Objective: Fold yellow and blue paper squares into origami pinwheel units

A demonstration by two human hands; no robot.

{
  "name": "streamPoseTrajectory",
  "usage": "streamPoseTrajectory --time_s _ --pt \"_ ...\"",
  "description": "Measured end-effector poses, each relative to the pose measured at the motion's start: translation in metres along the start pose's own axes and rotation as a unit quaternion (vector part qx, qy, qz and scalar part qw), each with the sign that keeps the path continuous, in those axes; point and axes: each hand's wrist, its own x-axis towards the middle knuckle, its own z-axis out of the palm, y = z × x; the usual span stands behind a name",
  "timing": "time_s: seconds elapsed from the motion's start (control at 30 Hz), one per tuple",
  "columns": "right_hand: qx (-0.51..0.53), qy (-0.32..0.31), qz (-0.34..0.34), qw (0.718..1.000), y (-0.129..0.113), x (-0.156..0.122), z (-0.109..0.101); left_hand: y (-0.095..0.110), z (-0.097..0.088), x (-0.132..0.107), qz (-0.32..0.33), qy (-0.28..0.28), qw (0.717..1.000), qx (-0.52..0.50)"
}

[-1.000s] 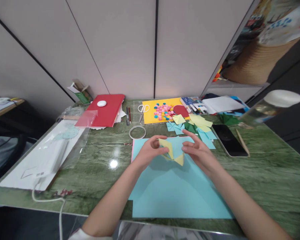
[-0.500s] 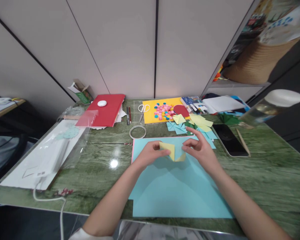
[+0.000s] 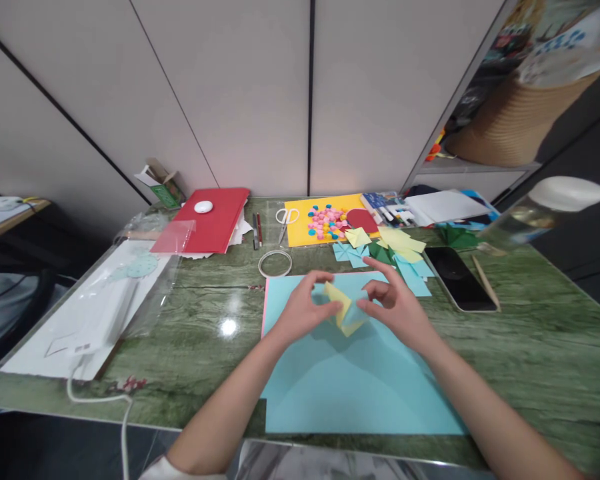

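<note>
Green table [image 3: 205, 293] — silvery ring [image 3: 275, 275], black phone [image 3: 460, 279].

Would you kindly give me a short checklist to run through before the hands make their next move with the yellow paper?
1. Left hand has hold of the folded yellow paper: ok, pinched at its left side.
2. Right hand grips the paper: cannot tell, it is close by but contact is unclear.
3. Creases sharp: cannot tell, too blurred.
4. Blue sheet spread beneath the work: ok.
5. Scissors clear of both hands: ok, beyond the sheet's far edge.
6. Phone clear of the right hand: ok, farther right.
</note>
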Motion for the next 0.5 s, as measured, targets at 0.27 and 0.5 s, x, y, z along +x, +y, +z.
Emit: streamPoseTrajectory --time_s 0.27,0.5 --pt "0.012 0.159 -0.058 0.985 -0.003 -0.007 0.011 0.009 0.017 -0.008 0.042 0.157 0.981 0.106" --pt "-0.057 0.161 -0.089 0.981 -0.003 -0.017 0.019 0.005 0.025 -0.01 0.006 0.162 0.987 -0.018"
